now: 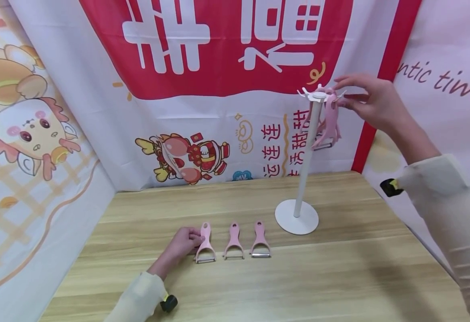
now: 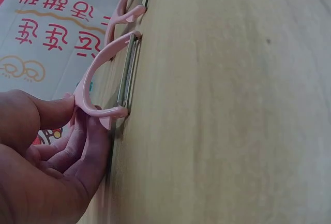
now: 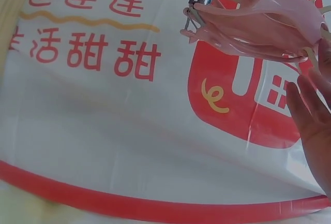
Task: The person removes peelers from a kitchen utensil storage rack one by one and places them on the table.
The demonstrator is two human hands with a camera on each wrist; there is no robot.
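Three pink peelers lie in a row on the wooden table (image 1: 339,277). My left hand (image 1: 195,242) pinches the leftmost peeler (image 1: 205,245) by one arm of its head (image 2: 95,74), thumb on one side and fingers (image 2: 85,146) on the other. The middle peeler (image 1: 233,242) and the right peeler (image 1: 261,240) lie untouched. A white rack (image 1: 305,170) stands behind them. Pink peelers (image 1: 330,124) hang from its top hooks (image 1: 318,95). My right hand (image 1: 342,92) is up at those hooks, its straight fingers (image 3: 310,125) beside the handle ends of the hanging peelers (image 3: 258,27).
The rack's round base (image 1: 297,218) sits just right of the peeler row. Printed banners (image 1: 219,134) wall in the table at the back and on both sides. Bare wood stretches from the peelers to the front edge.
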